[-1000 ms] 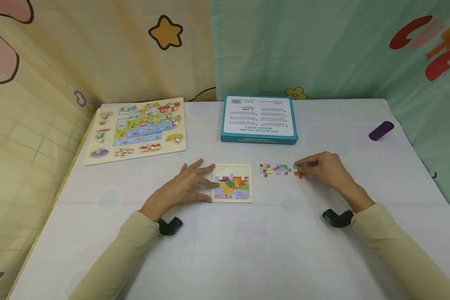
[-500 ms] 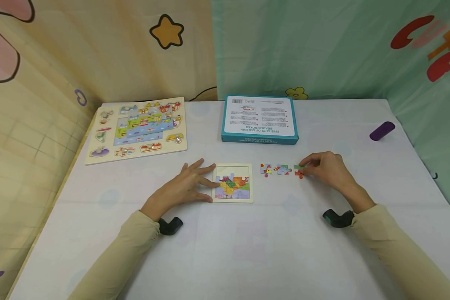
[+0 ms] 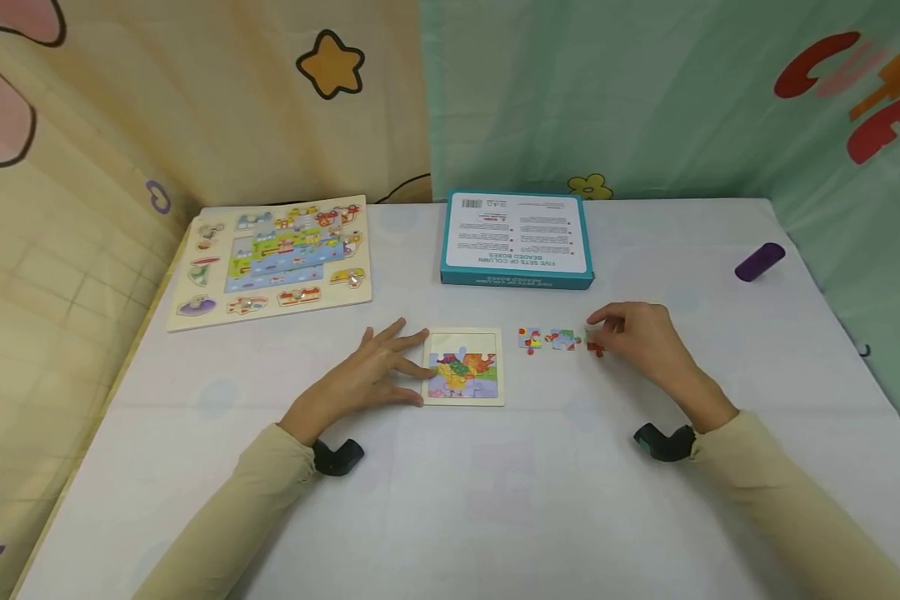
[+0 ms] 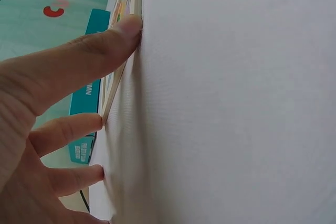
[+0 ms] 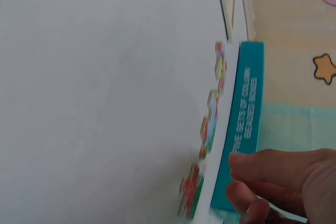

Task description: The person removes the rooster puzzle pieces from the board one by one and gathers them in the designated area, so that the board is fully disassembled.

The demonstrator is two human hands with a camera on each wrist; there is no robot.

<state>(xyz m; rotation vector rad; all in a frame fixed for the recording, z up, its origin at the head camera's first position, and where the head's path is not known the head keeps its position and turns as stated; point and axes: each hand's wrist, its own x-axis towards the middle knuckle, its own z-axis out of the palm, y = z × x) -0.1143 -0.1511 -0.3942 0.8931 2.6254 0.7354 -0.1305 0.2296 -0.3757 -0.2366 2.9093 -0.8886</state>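
A small wooden jigsaw tray [image 3: 463, 333] lies mid-table, its lower part filled with joined colourful pieces and its upper strip bare. My left hand [image 3: 371, 372] rests at its left edge with fingers spread; in the left wrist view the thumb [image 4: 123, 32] presses against the tray's side. To the right, three loose jigsaw pieces lie in a row: a left one [image 3: 530, 337], a middle one [image 3: 563, 340] and a red-and-green one [image 5: 190, 190]. My right hand [image 3: 633, 333] is over the last one, partly hiding it, with bent fingers apart from it in the right wrist view.
Behind the tray lies a teal box [image 3: 517, 237] with printed text. A wooden knob puzzle board [image 3: 270, 258] stands at the back left. A purple cylinder [image 3: 760, 262] lies at the far right. Patterned curtains [image 3: 615, 100] border the table.
My right hand's fingertips have shifted slightly left and now cover more of the rightmost jigsaw piece. The left hand, tray and other pieces stay put.
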